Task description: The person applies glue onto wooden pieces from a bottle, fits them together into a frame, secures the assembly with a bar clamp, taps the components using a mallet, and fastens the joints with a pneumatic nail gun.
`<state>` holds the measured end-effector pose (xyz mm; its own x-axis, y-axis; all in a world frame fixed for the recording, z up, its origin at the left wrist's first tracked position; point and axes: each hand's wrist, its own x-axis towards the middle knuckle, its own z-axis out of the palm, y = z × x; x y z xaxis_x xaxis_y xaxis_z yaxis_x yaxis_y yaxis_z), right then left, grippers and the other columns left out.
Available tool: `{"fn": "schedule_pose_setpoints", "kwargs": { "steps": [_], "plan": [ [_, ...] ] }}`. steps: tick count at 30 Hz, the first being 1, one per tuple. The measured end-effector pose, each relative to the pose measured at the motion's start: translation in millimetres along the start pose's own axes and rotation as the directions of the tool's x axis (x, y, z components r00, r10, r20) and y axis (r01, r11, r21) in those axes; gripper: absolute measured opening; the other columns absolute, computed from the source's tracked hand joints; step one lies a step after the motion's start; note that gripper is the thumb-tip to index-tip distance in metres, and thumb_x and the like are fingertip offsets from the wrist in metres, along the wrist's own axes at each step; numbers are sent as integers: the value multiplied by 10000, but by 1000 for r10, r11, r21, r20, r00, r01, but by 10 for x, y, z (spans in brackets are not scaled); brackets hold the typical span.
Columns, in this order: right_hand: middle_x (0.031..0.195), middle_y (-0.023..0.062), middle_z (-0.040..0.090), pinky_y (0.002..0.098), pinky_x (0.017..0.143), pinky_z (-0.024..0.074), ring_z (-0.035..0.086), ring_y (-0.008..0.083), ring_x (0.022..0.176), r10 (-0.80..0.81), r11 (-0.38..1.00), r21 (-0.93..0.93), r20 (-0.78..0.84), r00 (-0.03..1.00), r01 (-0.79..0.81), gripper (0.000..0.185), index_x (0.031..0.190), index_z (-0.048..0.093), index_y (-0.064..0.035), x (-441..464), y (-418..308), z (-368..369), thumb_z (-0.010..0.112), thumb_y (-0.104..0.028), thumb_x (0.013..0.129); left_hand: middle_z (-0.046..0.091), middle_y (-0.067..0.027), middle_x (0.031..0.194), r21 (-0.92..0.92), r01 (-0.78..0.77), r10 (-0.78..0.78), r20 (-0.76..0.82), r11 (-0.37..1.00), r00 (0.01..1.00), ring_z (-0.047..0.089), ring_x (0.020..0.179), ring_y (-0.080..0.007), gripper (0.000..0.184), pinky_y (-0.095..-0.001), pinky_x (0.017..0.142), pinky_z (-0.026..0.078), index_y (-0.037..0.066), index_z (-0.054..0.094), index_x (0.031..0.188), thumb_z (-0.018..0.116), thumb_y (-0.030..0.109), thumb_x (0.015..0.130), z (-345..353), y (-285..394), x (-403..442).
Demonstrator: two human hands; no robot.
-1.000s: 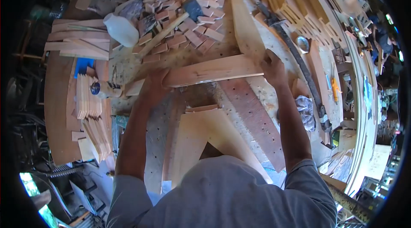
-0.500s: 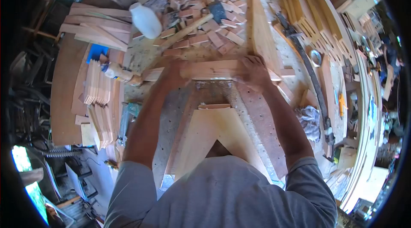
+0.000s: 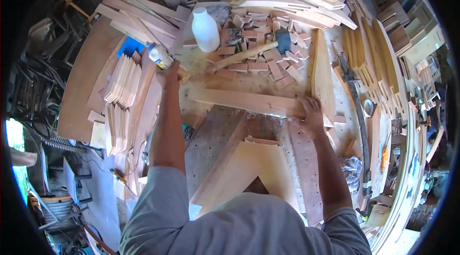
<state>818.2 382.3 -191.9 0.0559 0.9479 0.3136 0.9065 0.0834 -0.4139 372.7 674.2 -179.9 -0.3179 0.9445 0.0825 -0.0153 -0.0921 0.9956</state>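
Note:
My right hand [image 3: 310,116] grips the right end of a flat wooden board [image 3: 249,102], fingers over its far edge and thumb on the near side. The board lies crosswise at the top of a tapered wooden frame [image 3: 254,157] in front of me. At the left, my left hand [image 3: 167,74] is closed around the lower part of a white bottle with a label [image 3: 160,56]; a brown wooden-looking tip [image 3: 182,74] shows beside my fingers. Part of the left hand's grip is hidden.
Beyond the board lie a mallet [image 3: 282,40], many small wood blocks [image 3: 258,67] and a white jug [image 3: 205,30]. Stacked slats [image 3: 123,80] stand left. A long bar clamp [image 3: 357,111] and a tapered plank [image 3: 322,73] lie right.
My left hand has let go of the board's left end and reached up-left to the bottle, which has shifted slightly. My right hand stays on the board. The whole view has shifted.

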Motion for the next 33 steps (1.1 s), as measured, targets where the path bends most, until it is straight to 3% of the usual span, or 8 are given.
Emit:
{"fn": "schedule_pose_setpoints", "kwargs": {
  "steps": [6,16,18,20,22,23,26,33],
  "plan": [
    [1303,104,623,466,1191,270,524,309,1255,38,999,-8,40,999,-37,766,1321,596,-108,41,-14,-38,821,-446,672,701,-164,1042,382,-360,369,53,851,928,690,830,-321,757,-391,733,561,-63,495,1303,880,217,715,554,-319,80],
    [1307,80,620,457,1202,251,517,294,1270,59,997,-49,50,997,-56,754,1335,599,-114,19,18,-18,818,-451,696,649,-248,1179,571,-157,284,-139,806,949,676,1008,-377,899,-438,898,543,-34,441,1418,893,257,698,539,-329,-319],
    [1302,82,620,455,1196,257,520,294,1258,56,997,-47,42,998,-54,754,1332,603,-119,23,33,-32,822,-447,690,620,-260,1234,476,-417,461,27,774,887,658,1030,-369,897,-432,904,535,-18,431,1447,867,280,722,432,131,-1044],
    [1292,84,619,451,1186,269,525,293,1236,34,999,-38,38,999,-32,753,1328,610,-128,19,31,-35,829,-438,678,605,-247,1274,562,-262,57,356,784,933,645,1006,-363,817,-412,862,531,-12,462,1410,841,244,733,282,679,-2014],
    [1286,86,618,449,1181,275,527,293,1224,14,999,-35,36,999,-13,753,1326,613,-132,-3,20,-50,833,-434,672,551,-205,1315,448,-662,170,738,601,653,573,1116,-367,754,-452,920,489,7,502,1367,824,244,726,46,591,-2929],
    [1287,85,618,447,1181,276,527,293,1224,18,999,-47,40,999,-17,747,1329,614,-135,1,12,-57,830,-432,679,555,-184,1294,307,-802,336,788,513,516,554,1139,-357,771,-469,945,478,16,509,1377,835,242,717,16,547,-3323],
    [1287,82,619,443,1180,279,524,293,1222,27,996,-82,50,998,-23,728,1339,614,-142,7,-17,-63,821,-426,702,475,-234,1345,493,-735,33,821,465,571,426,1290,-500,809,-591,1109,360,1,464,1416,780,265,719,-100,541,-3832],
    [1287,81,620,438,1176,285,525,291,1219,-12,999,-38,25,1000,13,698,1339,618,-150,-1,72,23,816,-405,720,531,-235,1258,422,-748,188,795,512,577,465,1218,-513,717,-593,1124,345,26,517,1359,760,219,712,-69,98,-3788]
  ]
}}
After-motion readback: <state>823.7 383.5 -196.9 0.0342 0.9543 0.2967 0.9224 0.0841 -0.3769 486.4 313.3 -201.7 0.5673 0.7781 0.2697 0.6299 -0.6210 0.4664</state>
